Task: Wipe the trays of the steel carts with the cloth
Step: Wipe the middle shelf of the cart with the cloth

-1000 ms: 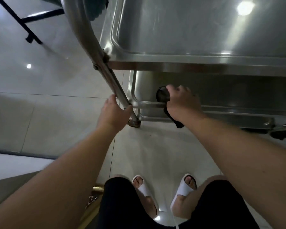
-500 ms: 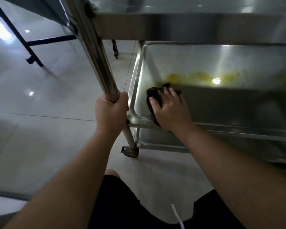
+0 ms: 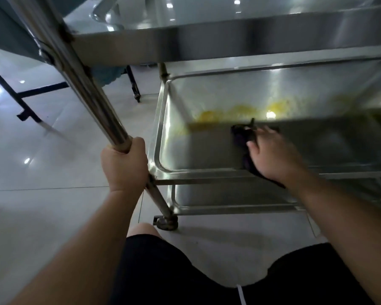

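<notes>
A steel cart stands in front of me with stacked trays. Its middle tray (image 3: 163,133) carries yellow smears (image 3: 240,111) across the far part of its floor. My right hand (image 3: 271,155) presses a dark cloth (image 3: 242,135) flat on that tray's floor, just in front of the smears, fingers spread over it. The cloth's tail hangs over the tray's near rim. My left hand (image 3: 124,164) grips the cart's near-left upright post (image 3: 86,89). The top tray (image 3: 229,40) overhangs above, and the bottom tray (image 3: 218,199) shows below.
A caster wheel (image 3: 166,223) sits at the foot of the post, close to my knee. A black-framed table leg (image 3: 24,102) stands on the glossy tiled floor to the left. My legs in black shorts fill the lower frame.
My right hand has slid the cloth rightward and farther into the middle tray, from its near-left corner toward the smears. My head dropped lower. The left hand keeps hold of the post.
</notes>
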The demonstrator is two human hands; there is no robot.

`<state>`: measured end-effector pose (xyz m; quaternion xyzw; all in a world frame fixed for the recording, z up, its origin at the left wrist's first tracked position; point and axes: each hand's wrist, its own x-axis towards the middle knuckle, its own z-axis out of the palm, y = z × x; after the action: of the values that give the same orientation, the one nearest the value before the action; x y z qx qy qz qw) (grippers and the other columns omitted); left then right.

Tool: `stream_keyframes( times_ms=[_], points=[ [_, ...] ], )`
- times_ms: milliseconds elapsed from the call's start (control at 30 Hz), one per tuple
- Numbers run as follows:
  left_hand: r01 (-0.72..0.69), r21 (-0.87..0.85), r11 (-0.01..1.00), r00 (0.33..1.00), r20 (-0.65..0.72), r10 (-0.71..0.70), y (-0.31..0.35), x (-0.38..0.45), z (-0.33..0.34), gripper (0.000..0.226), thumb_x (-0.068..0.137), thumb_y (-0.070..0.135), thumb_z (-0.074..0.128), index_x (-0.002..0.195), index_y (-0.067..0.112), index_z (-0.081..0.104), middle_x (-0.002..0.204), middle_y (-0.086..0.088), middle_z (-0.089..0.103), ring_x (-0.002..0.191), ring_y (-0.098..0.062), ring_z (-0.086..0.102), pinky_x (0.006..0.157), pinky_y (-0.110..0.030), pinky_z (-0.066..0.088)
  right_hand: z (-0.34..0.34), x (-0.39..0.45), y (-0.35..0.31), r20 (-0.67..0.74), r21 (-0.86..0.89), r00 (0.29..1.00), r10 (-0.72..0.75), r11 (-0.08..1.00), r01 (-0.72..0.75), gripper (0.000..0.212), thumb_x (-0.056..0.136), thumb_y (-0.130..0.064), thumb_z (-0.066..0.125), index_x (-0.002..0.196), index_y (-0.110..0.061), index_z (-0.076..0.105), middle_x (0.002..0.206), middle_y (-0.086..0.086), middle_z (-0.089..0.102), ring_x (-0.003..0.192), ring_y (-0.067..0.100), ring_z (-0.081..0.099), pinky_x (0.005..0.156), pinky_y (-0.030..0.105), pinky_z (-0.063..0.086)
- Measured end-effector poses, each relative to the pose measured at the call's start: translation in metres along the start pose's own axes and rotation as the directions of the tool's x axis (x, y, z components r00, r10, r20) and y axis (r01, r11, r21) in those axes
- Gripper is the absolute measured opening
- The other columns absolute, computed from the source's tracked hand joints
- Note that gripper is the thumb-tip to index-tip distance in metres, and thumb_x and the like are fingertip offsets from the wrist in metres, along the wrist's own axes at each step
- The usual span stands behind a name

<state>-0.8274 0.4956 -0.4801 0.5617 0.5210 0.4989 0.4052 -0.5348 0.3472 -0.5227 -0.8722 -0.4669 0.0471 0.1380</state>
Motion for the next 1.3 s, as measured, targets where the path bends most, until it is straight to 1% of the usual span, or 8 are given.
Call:
stream_keyframes(
  times_ms=[233,400,500,667,800,933,1067,1300],
  points=[
    [-0.052,-0.038,0.998,0.995,-0.084,0.049,-0.009,0.005,0.007,0.027,0.071,0.026,0.060,0.063,0.013,0.038,0.065,-0.033,0.036,0.056,-0.029,0.040,0.046,-0.056,0.039,-0.016,0.016,0.044,-0.078,-0.020,0.846,0.528,0.847,-0.530,0.059,0.105,-0.038,0.028,0.161,-0.017,0.031,0.169,0.010,0.026,0.155,0.033,0.022,0.125,0.056,0.018],
    [-0.075,-0.040,0.996,0.993,-0.095,0.071,-0.011,0.006,0.007,0.026,0.072,0.025,0.060,0.065,0.015,0.037,0.066,-0.033,0.034,0.055,-0.049,0.039,0.047,-0.059,0.039,0.027,0.039,-0.102,-0.032,0.001,0.942,0.335,0.942,-0.335,0.063,0.104,-0.040,0.028,0.162,-0.014,0.030,0.168,0.017,0.027,0.155,0.036,0.021,0.125,0.057,0.013],
    [-0.097,-0.047,0.994,0.992,-0.082,0.093,-0.012,0.007,0.006,0.027,0.072,0.024,0.060,0.065,0.014,0.037,0.065,-0.034,0.035,0.056,-0.052,0.039,0.047,-0.058,0.040,0.058,0.045,-0.196,0.066,0.035,0.998,-0.012,0.999,0.010,0.062,0.107,-0.042,0.024,0.165,-0.022,0.023,0.173,0.007,0.020,0.159,0.029,0.013,0.127,0.054,0.004],
    [-0.098,-0.023,0.995,0.994,-0.057,0.097,-0.011,0.005,0.006,0.026,0.072,0.026,0.062,0.059,0.013,0.044,0.062,-0.029,0.041,0.053,-0.038,0.042,0.048,-0.055,0.043,0.061,0.041,-0.214,0.166,0.090,0.908,-0.385,0.923,0.375,0.056,0.109,-0.046,0.028,0.164,-0.035,0.023,0.173,-0.006,0.018,0.159,0.016,0.013,0.129,0.044,0.005],
    [-0.094,-0.077,0.993,0.995,-0.048,0.090,-0.014,0.004,0.007,0.025,0.072,0.024,0.061,0.060,0.014,0.041,0.057,-0.016,0.039,0.053,-0.026,0.044,0.045,-0.050,0.039,0.041,0.033,-0.127,0.093,0.074,0.949,-0.301,0.953,0.295,0.056,0.107,-0.046,0.034,0.160,-0.029,0.036,0.167,-0.003,0.037,0.154,0.020,0.028,0.127,0.045,0.017],
    [-0.073,-0.114,0.991,0.997,-0.046,0.068,-0.014,0.005,0.009,0.026,0.069,0.026,0.060,0.060,0.012,0.040,0.056,-0.011,0.039,0.052,-0.023,0.042,0.047,-0.044,0.036,0.002,0.027,0.010,-0.108,0.007,0.992,0.063,0.998,-0.063,0.043,0.103,-0.038,0.042,0.131,-0.010,0.060,0.136,0.021,0.062,0.125,0.039,0.058,0.106,0.051,0.047],
    [-0.056,-0.099,0.993,0.998,-0.035,0.053,-0.011,0.005,0.006,0.030,0.070,0.027,0.060,0.062,0.007,0.040,0.063,-0.027,0.035,0.058,-0.028,0.039,0.049,-0.053,0.038,-0.009,0.015,0.060,-0.108,-0.081,0.936,0.335,0.935,-0.344,0.059,0.105,-0.043,0.028,0.149,-0.008,0.045,0.158,0.017,0.045,0.146,0.035,0.040,0.120,0.056,0.031],
    [-0.051,-0.069,0.996,0.999,-0.003,0.051,-0.002,0.000,0.004,0.037,0.069,0.032,0.059,0.064,0.002,0.037,0.065,-0.032,0.035,0.060,-0.025,0.038,0.048,-0.053,0.037,0.038,0.024,-0.105,0.045,-0.052,0.999,0.018,0.999,-0.016,0.062,0.105,-0.043,0.029,0.163,-0.022,0.027,0.171,0.004,0.025,0.158,0.023,0.019,0.127,0.052,0.012]
  ],
)
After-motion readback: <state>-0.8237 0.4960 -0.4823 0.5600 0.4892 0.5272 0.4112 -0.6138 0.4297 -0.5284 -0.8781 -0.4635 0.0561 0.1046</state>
